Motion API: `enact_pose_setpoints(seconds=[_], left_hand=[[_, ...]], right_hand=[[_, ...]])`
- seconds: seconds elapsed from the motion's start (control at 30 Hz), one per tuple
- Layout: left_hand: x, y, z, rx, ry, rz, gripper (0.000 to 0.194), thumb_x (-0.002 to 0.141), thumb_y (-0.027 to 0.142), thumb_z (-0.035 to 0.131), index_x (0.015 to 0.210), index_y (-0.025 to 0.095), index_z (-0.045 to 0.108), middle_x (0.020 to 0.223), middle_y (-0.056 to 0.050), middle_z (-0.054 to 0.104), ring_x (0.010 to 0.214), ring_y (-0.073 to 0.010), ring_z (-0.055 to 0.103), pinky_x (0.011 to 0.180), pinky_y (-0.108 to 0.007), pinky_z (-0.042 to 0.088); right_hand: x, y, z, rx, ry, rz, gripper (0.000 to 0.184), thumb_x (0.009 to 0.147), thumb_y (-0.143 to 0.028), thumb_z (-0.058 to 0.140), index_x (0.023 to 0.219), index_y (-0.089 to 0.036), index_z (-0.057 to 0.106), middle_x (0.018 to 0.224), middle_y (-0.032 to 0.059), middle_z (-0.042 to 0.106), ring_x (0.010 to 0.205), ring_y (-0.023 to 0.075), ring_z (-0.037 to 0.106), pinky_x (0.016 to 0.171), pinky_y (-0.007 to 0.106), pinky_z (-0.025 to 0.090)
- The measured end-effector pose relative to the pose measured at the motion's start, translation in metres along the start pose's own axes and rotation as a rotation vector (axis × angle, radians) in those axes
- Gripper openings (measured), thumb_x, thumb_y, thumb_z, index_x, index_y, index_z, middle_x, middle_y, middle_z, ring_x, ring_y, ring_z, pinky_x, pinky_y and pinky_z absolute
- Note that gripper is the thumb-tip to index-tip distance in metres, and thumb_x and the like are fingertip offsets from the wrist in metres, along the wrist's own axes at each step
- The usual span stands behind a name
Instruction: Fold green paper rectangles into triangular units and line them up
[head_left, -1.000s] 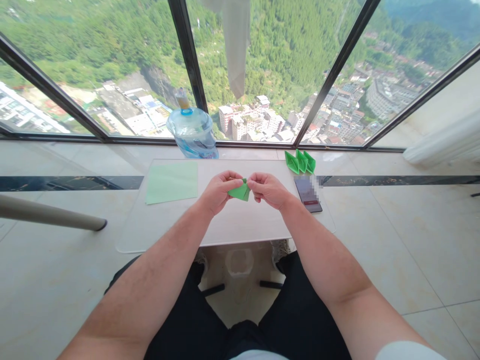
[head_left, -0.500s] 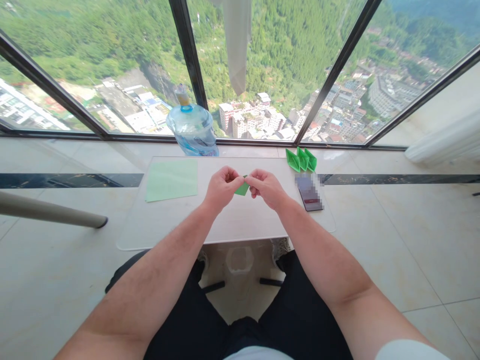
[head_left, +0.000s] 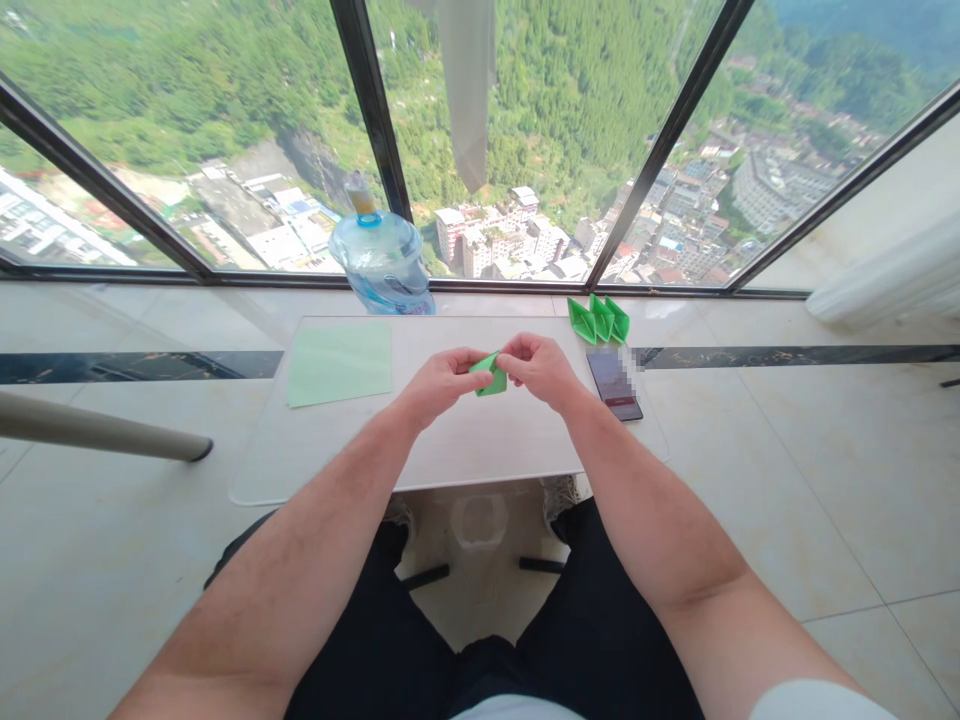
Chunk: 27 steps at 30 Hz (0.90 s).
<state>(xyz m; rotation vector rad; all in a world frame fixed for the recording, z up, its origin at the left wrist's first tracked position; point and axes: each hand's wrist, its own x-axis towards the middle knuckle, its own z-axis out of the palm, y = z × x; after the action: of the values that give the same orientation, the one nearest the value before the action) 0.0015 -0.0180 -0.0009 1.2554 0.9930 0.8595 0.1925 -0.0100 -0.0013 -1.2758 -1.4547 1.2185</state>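
The folded green paper [head_left: 499, 383] has turned since half a second ago. Above the white table [head_left: 472, 450], the left hand [head_left: 441, 385] pinches its nine-o'clock side, thumb across the front; the right hand [head_left: 541, 370], fingers curled, pinches its one-o'clock corner.

Place: indoor rm, high up in a bldg; home or office, can't tell.
Window wall [head_left: 667, 142]: tall dark-framed panes, full width, top of frame.
View: green hillside [head_left: 585, 90], bldgs [head_left: 499, 240] far below.
Floor [head_left: 787, 500]: pale glossy tile w/ dark strip [head_left: 750, 356], mid L & R.
Curtain [head_left: 900, 270]: white, upper R.
Water bottle [head_left: 379, 255]: lg, clear-blue, by glass, upper ctr-L.
Table [head_left: 300, 440]: sm, pale, ctr.
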Motion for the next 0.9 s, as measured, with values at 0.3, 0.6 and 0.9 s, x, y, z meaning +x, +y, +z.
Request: enact_pose_setpoints(seconds=[0.3,0.6,0.9], left_hand=[[0.000,-0.001,0.008,0.057,0.148,0.027,0.034,0.061,0.034,0.084,0.087,0.016,0.070,0.073,0.000,0.068,0.066,-0.0151,0.059,0.063,-0.027,0.043],[0.000,-0.002,0.011,0.125,0.213,0.089,0.032,0.068,0.041,0.081,0.085,0.017,0.069,0.069,0.000,0.068,0.061,-0.0147,0.058,0.056,-0.026,0.039],[0.002,-0.007,0.010,0.158,0.275,0.151,0.028,0.071,0.041,0.080,0.083,0.017,0.070,0.070,0.000,0.068,0.063,-0.0142,0.058,0.060,-0.026,0.042]], right_hand=[[0.000,0.004,0.004,0.093,-0.032,-0.010,0.024,0.070,-0.033,0.078,0.087,-0.017,0.072,0.079,0.0018,0.073,0.073,0.0158,0.066,0.065,0.028,0.053],[0.000,0.004,0.012,0.160,0.072,-0.025,0.025,0.065,-0.031,0.081,0.085,-0.018,0.074,0.080,0.0019,0.075,0.077,0.0187,0.069,0.073,0.033,0.057],[-0.003,0.001,0.015,0.214,0.099,-0.003,0.021,0.066,-0.035,0.081,0.077,-0.018,0.074,0.072,0.0004,0.072,0.068,0.0150,0.064,0.065,0.029,0.052]])
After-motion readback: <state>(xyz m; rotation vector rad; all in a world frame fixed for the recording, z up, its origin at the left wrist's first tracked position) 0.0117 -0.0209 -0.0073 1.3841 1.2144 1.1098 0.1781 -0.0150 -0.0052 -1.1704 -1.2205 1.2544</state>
